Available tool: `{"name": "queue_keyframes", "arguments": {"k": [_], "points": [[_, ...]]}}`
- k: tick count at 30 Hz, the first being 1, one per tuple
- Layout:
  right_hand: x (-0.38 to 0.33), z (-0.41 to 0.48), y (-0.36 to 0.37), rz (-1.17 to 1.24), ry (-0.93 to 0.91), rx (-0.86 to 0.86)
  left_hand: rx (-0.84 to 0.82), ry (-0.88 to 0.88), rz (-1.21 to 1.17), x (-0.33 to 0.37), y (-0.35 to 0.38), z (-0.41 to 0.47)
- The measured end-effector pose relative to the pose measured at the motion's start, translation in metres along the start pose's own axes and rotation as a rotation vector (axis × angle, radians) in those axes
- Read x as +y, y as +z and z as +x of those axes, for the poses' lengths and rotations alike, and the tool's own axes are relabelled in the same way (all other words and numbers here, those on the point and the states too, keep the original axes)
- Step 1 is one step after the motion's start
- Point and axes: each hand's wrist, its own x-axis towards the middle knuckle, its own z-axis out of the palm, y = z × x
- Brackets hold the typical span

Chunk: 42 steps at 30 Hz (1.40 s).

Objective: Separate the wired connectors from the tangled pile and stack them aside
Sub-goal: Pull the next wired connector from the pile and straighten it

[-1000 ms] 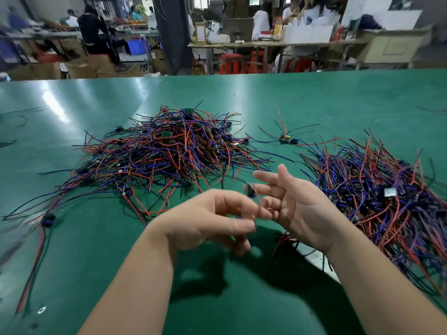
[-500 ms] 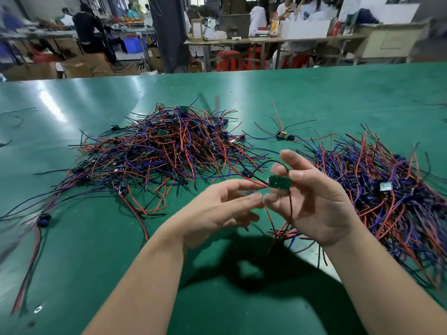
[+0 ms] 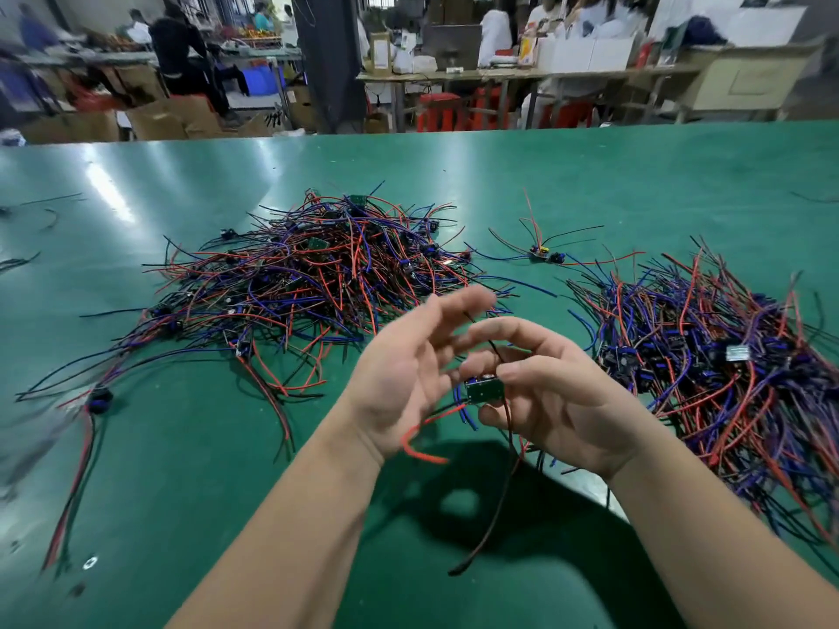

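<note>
A wired connector [image 3: 482,390] is pinched between thumb and curled fingers of the right hand [image 3: 558,401] above the near middle of the surface [image 3: 218,492], its leads hanging toward the near edge. The left hand [image 3: 404,374] is spread open just beside it, seemingly empty, though blurred. The sorted stack [image 3: 726,365] lies rightward of the pinch, nearer the right hand; the tangled pile [image 3: 308,283] lies far-left.

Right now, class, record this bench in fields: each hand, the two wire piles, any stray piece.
Right hand: pinches a wired connector above the table
Left hand: open, fingers blurred, beside the connector
Tangled pile: on the table, ahead and left
Right pile: on the table, right of the hands
Stray connector: alone between the piles
</note>
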Motion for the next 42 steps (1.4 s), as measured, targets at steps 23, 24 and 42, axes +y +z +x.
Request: {"name": "queue_keyframes", "arguments": {"k": [23,24,42], "points": [[-0.012,0.009,-0.018,0.195,-0.332,0.624,0.358,0.205,0.022,0.029,-0.029,-0.003],[-0.012,0.009,-0.018,0.173,-0.338,0.631,0.359,0.204,0.034,0.029,-0.029,-0.003],[-0.08,0.078,-0.024,-0.833,0.1,0.664,0.327,0.52,0.45,0.02,-0.016,-0.008]]}}
